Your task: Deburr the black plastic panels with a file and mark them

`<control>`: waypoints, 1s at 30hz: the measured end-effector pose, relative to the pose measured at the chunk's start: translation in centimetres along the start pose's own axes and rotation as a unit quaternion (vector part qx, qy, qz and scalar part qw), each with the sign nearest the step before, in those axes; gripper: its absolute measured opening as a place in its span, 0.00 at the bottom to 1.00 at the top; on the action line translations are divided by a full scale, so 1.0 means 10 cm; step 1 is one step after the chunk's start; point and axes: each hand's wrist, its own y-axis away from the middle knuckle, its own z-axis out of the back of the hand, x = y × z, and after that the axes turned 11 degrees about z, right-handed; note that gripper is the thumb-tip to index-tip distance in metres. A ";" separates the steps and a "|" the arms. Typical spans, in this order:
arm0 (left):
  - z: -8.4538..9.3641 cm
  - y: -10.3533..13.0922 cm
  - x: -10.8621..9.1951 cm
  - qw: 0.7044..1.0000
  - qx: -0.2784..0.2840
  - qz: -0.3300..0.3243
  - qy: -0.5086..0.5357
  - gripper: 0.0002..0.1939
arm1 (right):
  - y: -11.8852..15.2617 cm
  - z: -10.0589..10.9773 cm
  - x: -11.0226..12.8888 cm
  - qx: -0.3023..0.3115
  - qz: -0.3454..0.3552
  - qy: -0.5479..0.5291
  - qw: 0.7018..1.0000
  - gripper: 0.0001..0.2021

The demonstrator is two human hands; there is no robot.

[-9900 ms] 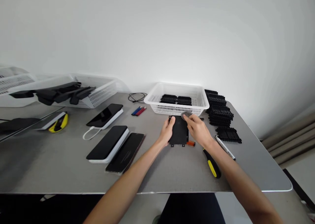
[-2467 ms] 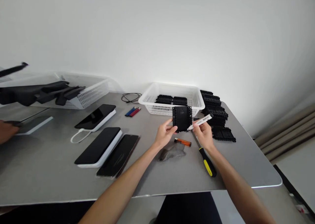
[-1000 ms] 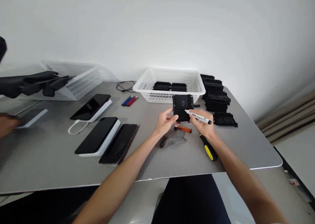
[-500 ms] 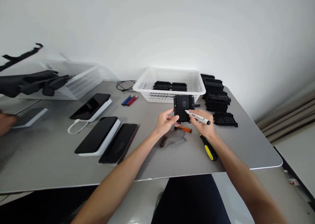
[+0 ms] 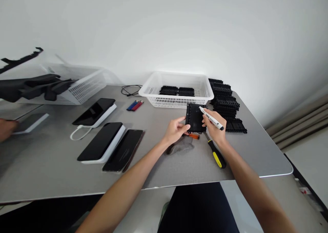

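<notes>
My left hand (image 5: 175, 130) grips the lower left edge of a black plastic plate (image 5: 195, 118) with toothed sides, tilted up above the table. Pinched in my right hand (image 5: 214, 125) is a white marker pen (image 5: 213, 119) with a black end. Its tip meets or nearly meets the upper right of the plate's face. Below the plate lie an orange lighter (image 5: 194, 136), partly covered, and a crumpled grey cloth-like piece (image 5: 180, 146). A screwdriver (image 5: 216, 154) with a black and yellow handle rests under my right wrist.
A white basket (image 5: 176, 101) holding similar black plates stands behind my hands. Stacks of such plates (image 5: 225, 101) are at the right. Several phones and power banks (image 5: 102, 142), lighters (image 5: 135, 105) and a cable lie leftward. Another person's hand (image 5: 7, 128) is at far left.
The black plate and both hands have moved slightly right and down. The marker tip has shifted from the plate's middle to its upper right.
</notes>
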 end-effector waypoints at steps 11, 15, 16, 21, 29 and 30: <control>-0.02 0.03 0.00 0.999 -0.015 -0.009 -0.038 0.38 | -0.01 0.01 -0.02 0.002 -0.008 0.016 1.000 0.15; -0.02 0.02 -0.01 1.000 -0.004 0.000 -0.013 0.37 | 0.00 0.00 -0.01 -0.009 0.000 0.004 1.000 0.14; -0.02 0.02 -0.02 1.000 -0.001 0.003 0.001 0.37 | 0.00 0.00 -0.01 -0.021 -0.002 -0.005 1.000 0.14; -0.01 0.00 -0.05 0.998 -0.010 0.007 0.068 0.36 | -0.06 0.08 -0.03 -0.072 -0.021 -0.040 0.996 0.14; 0.06 -0.08 0.00 0.993 -0.080 0.010 0.092 0.37 | -0.14 0.37 -0.07 0.056 -0.062 -0.017 0.996 0.26; 0.06 -0.09 0.00 0.992 -0.086 0.011 0.094 0.37 | -0.10 0.40 -0.07 0.078 -0.081 -0.002 0.994 0.24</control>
